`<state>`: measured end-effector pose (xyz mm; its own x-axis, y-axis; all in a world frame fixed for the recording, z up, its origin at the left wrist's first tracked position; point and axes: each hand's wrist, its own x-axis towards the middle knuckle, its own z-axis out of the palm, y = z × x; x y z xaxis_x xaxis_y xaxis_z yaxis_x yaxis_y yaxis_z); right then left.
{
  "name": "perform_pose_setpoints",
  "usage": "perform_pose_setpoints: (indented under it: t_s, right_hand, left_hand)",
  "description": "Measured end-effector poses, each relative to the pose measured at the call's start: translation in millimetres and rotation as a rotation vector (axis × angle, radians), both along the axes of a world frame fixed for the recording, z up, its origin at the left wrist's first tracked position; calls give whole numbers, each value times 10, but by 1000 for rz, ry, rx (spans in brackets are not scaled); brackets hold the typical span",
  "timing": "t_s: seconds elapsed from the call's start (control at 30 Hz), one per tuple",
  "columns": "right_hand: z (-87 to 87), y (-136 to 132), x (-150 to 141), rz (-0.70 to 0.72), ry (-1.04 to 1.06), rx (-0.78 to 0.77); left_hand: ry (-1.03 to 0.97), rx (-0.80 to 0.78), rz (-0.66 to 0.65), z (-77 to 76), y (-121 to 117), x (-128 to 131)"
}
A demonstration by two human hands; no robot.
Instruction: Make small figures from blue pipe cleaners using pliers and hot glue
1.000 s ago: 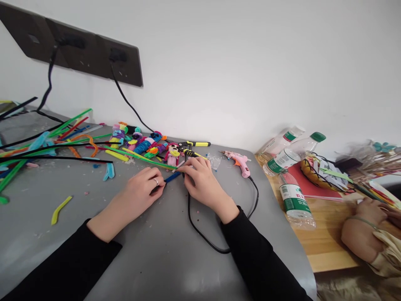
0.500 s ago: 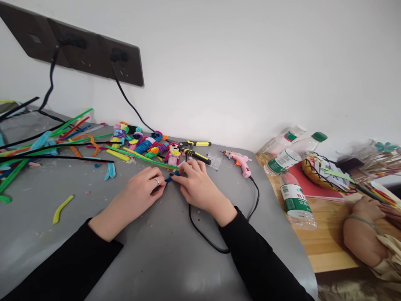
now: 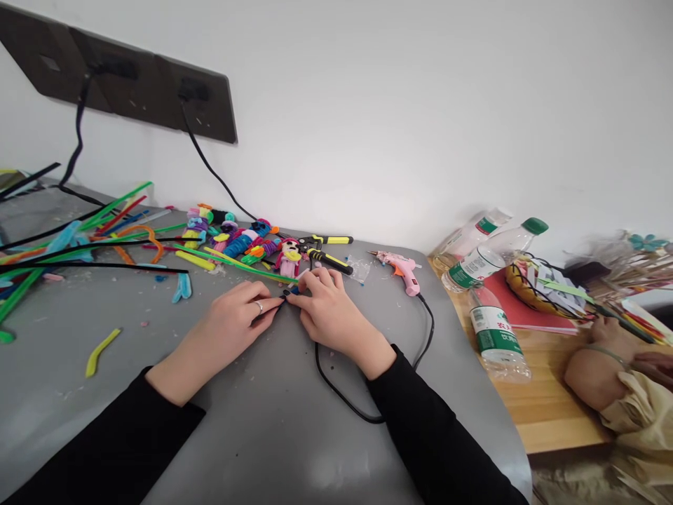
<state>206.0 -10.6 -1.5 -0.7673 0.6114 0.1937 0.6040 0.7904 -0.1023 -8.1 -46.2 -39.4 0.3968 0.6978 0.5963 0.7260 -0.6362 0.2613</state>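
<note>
My left hand (image 3: pixel 231 324) and my right hand (image 3: pixel 329 312) rest on the grey table (image 3: pixel 252 421), fingertips meeting. Between them they pinch a short blue pipe cleaner piece (image 3: pixel 289 292), mostly hidden by the fingers. A ring sits on a left finger. Just behind my hands lie several small pipe-cleaner dolls (image 3: pixel 247 242), a long green pipe cleaner (image 3: pixel 236 265) and yellow-handled pliers (image 3: pixel 329 258). A pink glue gun (image 3: pixel 402 270) lies to the right, its black cord (image 3: pixel 368 414) looping under my right wrist.
Loose pipe cleaners (image 3: pixel 78 245) in many colours spread at the left. A yellow piece (image 3: pixel 102 349) lies alone. Plastic bottles (image 3: pixel 486 330) lie on a wooden table (image 3: pixel 547 407) at right, where another person's arm (image 3: pixel 599 375) rests. Black cables run to a wall panel (image 3: pixel 126 88).
My right hand has slid left along the blue piece until its fingertips meet the left hand's. The visible blue length has shrunk. The other person's arm has shifted slightly.
</note>
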Motion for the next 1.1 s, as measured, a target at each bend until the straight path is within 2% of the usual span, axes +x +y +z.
perform_pose_setpoints:
  t_s: [0.57, 1.1]
  right_hand:
    - [-10, 25, 54, -12, 127, 27]
    - [-21, 6, 24, -11, 66, -8]
  left_hand:
    - [-10, -49, -17, -20, 6, -10]
    - [20, -47, -4, -33, 9, -4]
